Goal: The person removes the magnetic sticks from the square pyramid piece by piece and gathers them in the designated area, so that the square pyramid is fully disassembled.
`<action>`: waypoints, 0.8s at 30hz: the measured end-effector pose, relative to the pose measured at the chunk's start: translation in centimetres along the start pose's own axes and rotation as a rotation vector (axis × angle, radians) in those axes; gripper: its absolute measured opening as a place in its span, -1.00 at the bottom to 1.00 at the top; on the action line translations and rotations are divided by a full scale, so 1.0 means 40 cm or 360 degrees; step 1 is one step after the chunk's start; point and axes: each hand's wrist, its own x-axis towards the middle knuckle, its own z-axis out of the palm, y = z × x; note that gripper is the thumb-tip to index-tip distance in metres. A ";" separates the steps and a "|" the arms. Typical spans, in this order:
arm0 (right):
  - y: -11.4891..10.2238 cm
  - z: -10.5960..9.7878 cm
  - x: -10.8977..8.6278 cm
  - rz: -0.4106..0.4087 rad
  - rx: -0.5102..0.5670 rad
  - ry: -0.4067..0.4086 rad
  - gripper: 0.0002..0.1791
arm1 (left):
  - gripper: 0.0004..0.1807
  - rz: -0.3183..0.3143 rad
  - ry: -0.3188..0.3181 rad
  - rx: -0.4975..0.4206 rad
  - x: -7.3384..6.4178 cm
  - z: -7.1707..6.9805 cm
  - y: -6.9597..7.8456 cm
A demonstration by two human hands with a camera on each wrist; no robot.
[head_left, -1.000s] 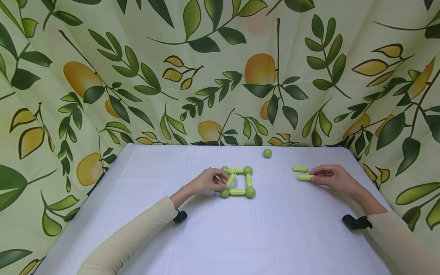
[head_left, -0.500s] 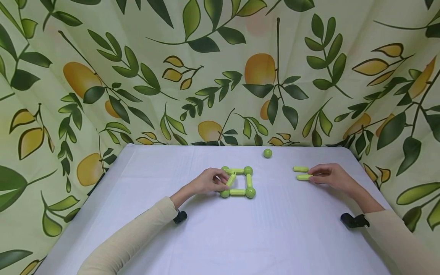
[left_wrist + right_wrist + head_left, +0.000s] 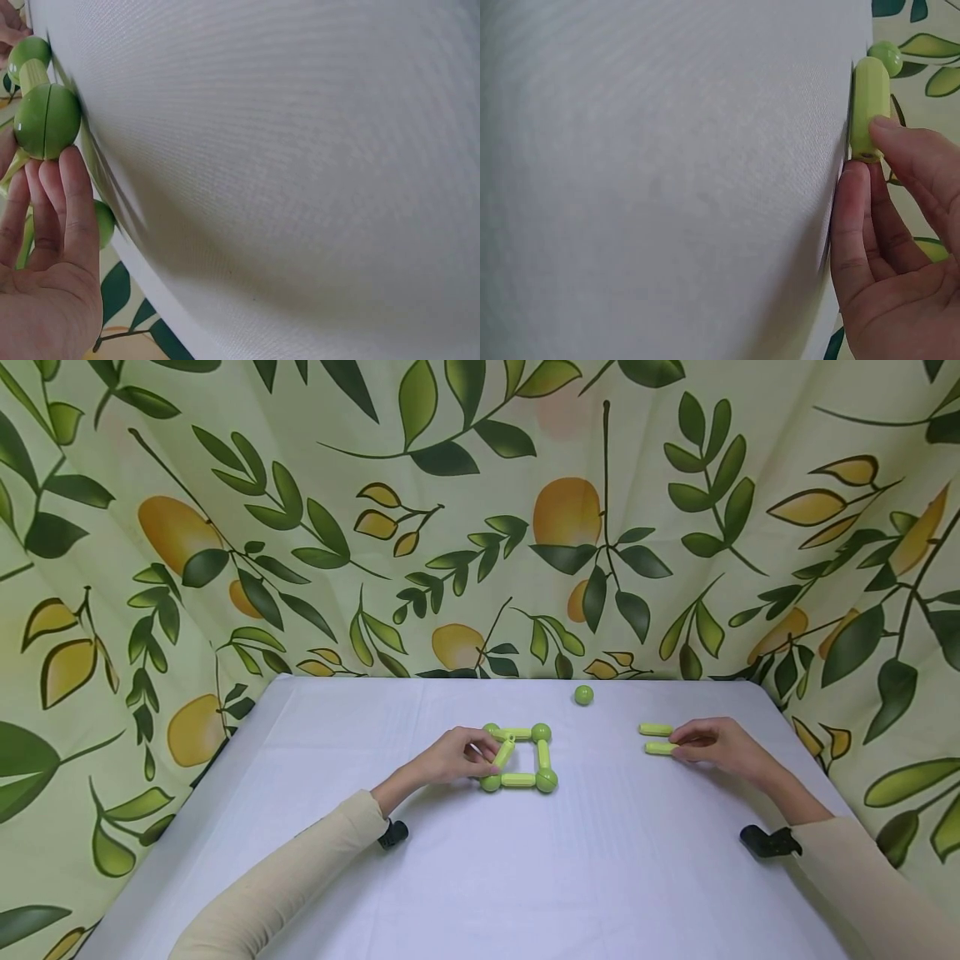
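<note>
PLACE: fabric-screened tabletop nook; whether home or studio, I am failing to tell | SURFACE: I am working over a white cloth-covered table (image 3: 600,893) | SURROUND: fruit-and-leaf printed fabric (image 3: 480,568) is hanging behind and along both sides | GEAR: I am wearing a black device (image 3: 770,842) at each wrist

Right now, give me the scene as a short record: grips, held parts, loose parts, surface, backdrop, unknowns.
left grip: holds the square frame at its near-left corner
frame: green balls at four corners, sticks between; one slanted stick rises from the near-left ball
right grip: pinches the nearer loose stick
loose: farther stick, green ball
surface: white-covered table
backdrop: leaf-and-fruit curtain
unknown: frame's left side, mostly hidden by the person's fingers
</note>
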 end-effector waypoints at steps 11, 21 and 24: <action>0.005 -0.006 -0.005 -0.0054 0.0028 -0.0011 -0.72 | -0.78 0.0002 0.0000 0.0003 0.002 0.000 -0.002; -0.027 -0.028 -0.010 -0.0048 -0.0038 0.0033 -0.67 | -0.76 -0.0012 0.0001 0.0007 0.000 0.000 0.001; -0.041 -0.030 -0.005 -0.0054 0.0011 0.0060 -0.66 | -0.76 -0.0006 0.0000 0.0008 0.000 0.000 0.001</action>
